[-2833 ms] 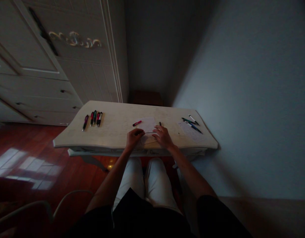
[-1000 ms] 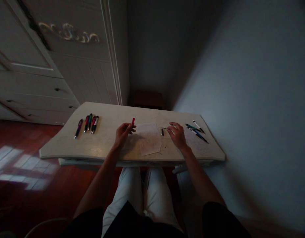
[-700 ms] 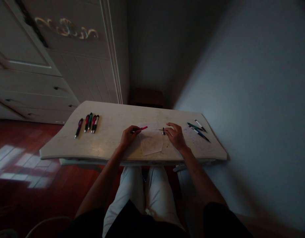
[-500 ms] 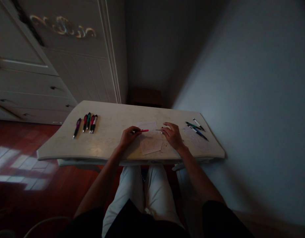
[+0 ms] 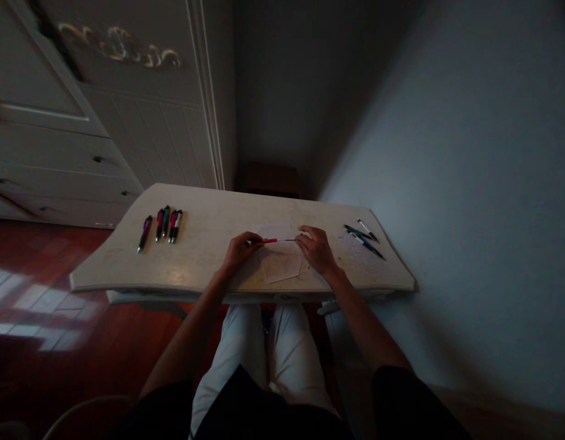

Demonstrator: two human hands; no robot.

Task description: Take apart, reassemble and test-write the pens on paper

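Note:
Over the middle of the desk, my left hand pinches a pink-red pen barrel that points right. My right hand faces it, thumb and finger closed on a thin pen refill. The refill's free end points left and lies in line with the barrel's right end. Whether the two touch is too small to tell. Beneath both hands lie sheets of paper, with a few tiny dark bits near my right hand.
At the desk's left lie several pens, among them a purple pen and a green pen. On the right, a blue pen and others lie by a scribbled paper. A wall borders the desk's right side; a white cabinet stands behind left.
My right hand has moved left with the refill, closing most of the gap to the pen barrel. My left hand has stayed nearly in place.

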